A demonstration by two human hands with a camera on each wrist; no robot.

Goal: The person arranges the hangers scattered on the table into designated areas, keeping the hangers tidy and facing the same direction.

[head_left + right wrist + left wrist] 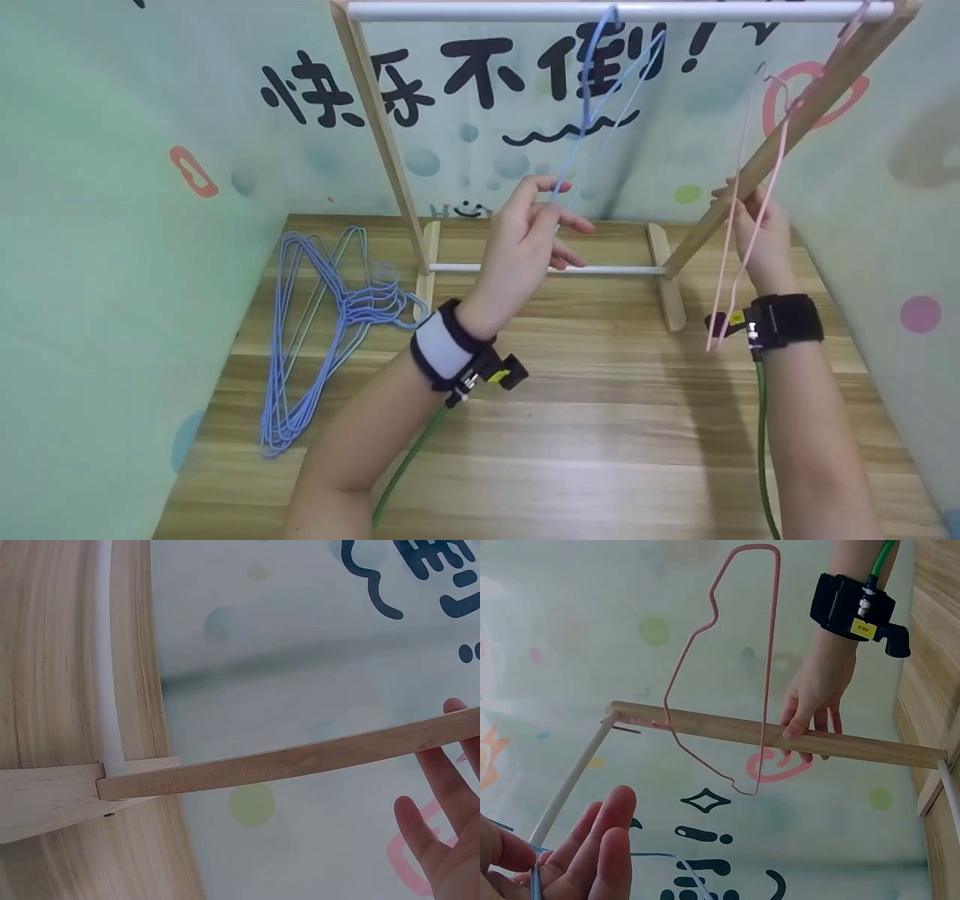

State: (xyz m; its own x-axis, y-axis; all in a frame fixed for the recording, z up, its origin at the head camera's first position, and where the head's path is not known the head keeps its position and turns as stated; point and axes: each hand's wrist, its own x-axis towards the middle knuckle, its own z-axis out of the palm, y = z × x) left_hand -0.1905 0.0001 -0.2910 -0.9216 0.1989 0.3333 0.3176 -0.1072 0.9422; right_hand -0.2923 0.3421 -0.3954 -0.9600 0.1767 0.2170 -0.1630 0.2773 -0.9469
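My left hand (521,232) pinches a thin blue clothes hanger (587,82) that hangs from the white top bar (480,11) of a wooden rack. In the left wrist view, thumb and fingertips meet on the blue wire while other fingers stay extended. At the right side, my right hand (765,232) holds the rack's slanting wooden post (847,73), thumb on one side and fingers reaching round the other. A pink hanger (772,637) hangs beside that post, in front of the right wrist in the head view. The post partly hides the right fingers.
A pile of blue hangers (341,300) lies on the wooden tabletop (570,442) at the left. The rack's left post (386,142) and lower white bar (615,269) stand near the back wall. Green cables (762,442) run from both wrist cameras.
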